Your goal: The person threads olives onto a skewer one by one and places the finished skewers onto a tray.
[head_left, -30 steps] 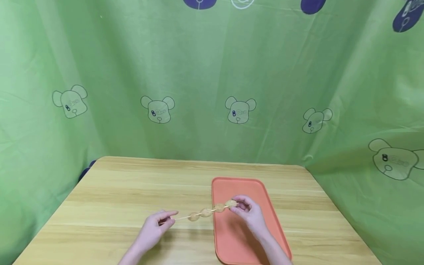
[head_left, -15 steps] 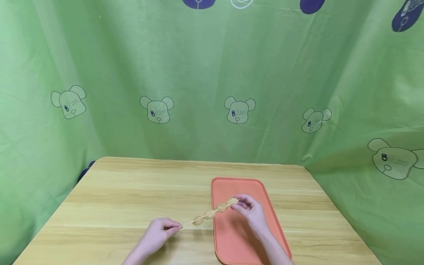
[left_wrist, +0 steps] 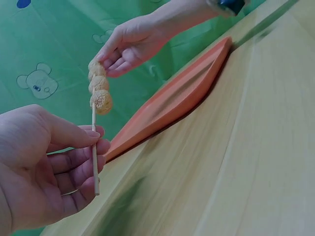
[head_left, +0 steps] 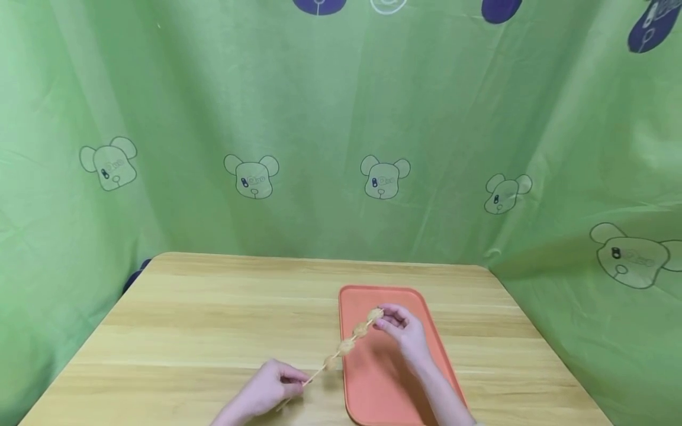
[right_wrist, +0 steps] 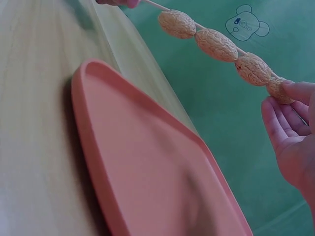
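Observation:
A skewer [head_left: 347, 347] of several wrinkled, tan balls on a thin wooden stick hangs in the air, slanting up to the right. My left hand [head_left: 269, 387] pinches the bare stick between thumb and fingers, and the stick's lower end sticks out past them in the left wrist view. Up at the other end, my right hand [head_left: 410, 337] pinches the last ball [right_wrist: 279, 90] between thumb and fingers. Below the skewer's upper part lies a flat coral-pink tray [head_left: 367, 384] with a low rim, its bare floor shaded by the right hand.
The tray rests on a wood-grain table [head_left: 213, 313], right of the middle. Green curtains [head_left: 319, 225] with bear-head outlines stand behind the table and along its sides. A dark band [left_wrist: 231, 5] sits on the right wrist.
My left hand has closed on the stick and moved right and toward me, tilting the skewer more steeply. The right hand has risen slightly, keeping hold of the end ball.

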`<state>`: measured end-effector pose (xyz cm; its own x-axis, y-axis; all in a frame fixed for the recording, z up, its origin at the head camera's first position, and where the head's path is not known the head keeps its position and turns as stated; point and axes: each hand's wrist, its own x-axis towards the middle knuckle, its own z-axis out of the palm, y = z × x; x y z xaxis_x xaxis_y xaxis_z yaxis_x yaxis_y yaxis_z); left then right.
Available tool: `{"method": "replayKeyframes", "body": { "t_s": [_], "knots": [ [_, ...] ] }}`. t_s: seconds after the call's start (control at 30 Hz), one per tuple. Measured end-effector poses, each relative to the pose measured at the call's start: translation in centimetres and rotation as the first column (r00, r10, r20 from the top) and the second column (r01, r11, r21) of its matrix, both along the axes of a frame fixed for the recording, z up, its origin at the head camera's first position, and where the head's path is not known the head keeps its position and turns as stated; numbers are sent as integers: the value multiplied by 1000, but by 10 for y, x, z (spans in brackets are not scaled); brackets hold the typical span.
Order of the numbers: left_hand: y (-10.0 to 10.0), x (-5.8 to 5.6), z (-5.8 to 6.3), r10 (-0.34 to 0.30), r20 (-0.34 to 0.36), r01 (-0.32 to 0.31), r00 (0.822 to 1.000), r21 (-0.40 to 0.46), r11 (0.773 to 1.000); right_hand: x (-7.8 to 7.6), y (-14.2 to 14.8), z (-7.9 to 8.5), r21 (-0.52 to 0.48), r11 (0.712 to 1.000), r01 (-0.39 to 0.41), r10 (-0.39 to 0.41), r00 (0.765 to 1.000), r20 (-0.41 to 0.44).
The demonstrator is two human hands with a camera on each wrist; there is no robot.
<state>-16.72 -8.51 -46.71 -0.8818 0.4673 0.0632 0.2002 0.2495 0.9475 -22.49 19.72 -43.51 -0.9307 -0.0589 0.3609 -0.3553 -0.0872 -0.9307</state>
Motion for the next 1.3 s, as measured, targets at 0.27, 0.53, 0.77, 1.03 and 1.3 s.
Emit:
{"method": "replayKeyframes", "body": {
  "t_s": [0.27, 0.53, 0.77, 1.03, 1.3],
  "knots": [
    [19, 3, 0, -95, 24, 94, 995, 48, 994, -7, 6, 1, 6, 1000, 20, -20, 1000, 8],
    [49, 8, 3, -130, 130, 116, 983, 114, 987, -10, 18, -1, 14, 996, 83, -84, 992, 90],
    [72, 9, 2, -108, 154, 85, 982, 150, 985, -11, 33, -6, 71, 986, 151, -160, 974, 159],
    [94, 5, -2, -47, 169, 17, 985, 174, 985, -6, 59, -11, 226, 950, 215, -250, 958, 139],
    [116, -5, -3, 5, 242, -76, 970, 288, 955, 23, 99, -20, 392, 883, 258, -318, 943, 95]
  ]
}}
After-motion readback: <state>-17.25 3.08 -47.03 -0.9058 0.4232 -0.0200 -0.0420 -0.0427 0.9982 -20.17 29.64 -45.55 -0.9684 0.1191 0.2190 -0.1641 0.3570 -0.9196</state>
